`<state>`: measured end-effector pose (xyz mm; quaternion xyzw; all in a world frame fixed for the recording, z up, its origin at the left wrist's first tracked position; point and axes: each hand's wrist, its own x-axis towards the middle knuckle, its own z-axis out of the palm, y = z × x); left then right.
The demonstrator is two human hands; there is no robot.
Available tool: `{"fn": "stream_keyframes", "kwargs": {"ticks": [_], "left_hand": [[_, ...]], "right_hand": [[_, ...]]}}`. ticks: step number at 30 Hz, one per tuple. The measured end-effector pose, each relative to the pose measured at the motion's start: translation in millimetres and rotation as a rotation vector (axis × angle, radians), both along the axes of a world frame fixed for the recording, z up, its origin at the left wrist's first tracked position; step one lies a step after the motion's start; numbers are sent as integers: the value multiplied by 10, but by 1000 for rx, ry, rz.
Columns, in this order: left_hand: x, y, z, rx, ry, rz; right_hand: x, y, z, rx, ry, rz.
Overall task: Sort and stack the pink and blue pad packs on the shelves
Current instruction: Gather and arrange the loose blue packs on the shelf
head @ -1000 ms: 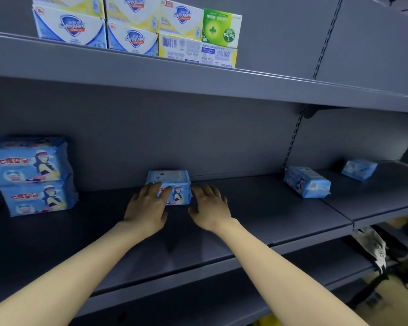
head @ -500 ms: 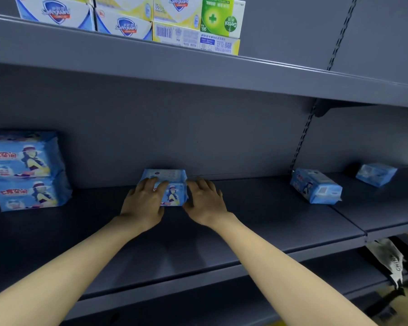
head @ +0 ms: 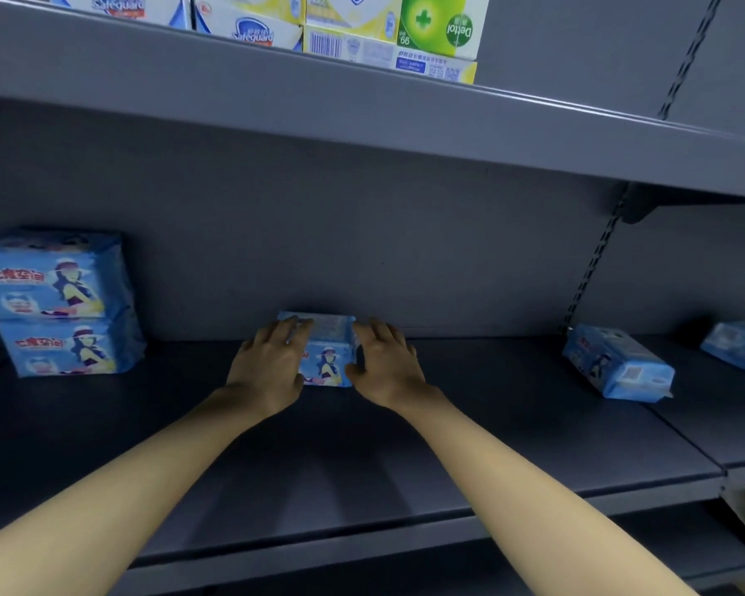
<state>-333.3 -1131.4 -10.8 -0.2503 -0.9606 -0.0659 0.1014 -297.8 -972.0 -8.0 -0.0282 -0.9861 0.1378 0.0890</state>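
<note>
Nearest, the front lip of the middle shelf [head: 362,548] runs across the lower view, and both bare forearms reach over it onto a broad stretch of bare dark shelf deck, open on either side of the arms. Further in, the left hand [head: 272,372] and right hand [head: 388,367] flank a single blue pad pack [head: 330,357] that stands on the deck near the back panel. The left hand's fingers drape over the pack's top left corner and front, with the palm against its left side; the right hand presses its thumb and palm to the pack's right side, fingers spread and lying flat beside it. Neither hand is curled closed; together they squeeze the pack between them.

Off to the left, well apart, two larger blue packs [head: 61,303] sit stacked one on the other against the back panel. To the right, another blue pack [head: 618,367] lies tilted near the shelf joint, and a further one [head: 736,344] rests on the adjoining shelf section. Behind, a slotted upright [head: 594,260] rises beside the joint. Overhead, the upper shelf [head: 362,101] juts forward, carrying soap boxes [head: 349,23].
</note>
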Motion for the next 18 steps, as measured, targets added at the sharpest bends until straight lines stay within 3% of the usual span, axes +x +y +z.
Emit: {"fn": "stream_keyframes", "kwargs": {"ticks": [18], "left_hand": [[-332,-11,23,41,-51,-82]], "right_hand": [[-427,-2,73,-39,-106,118]]}}
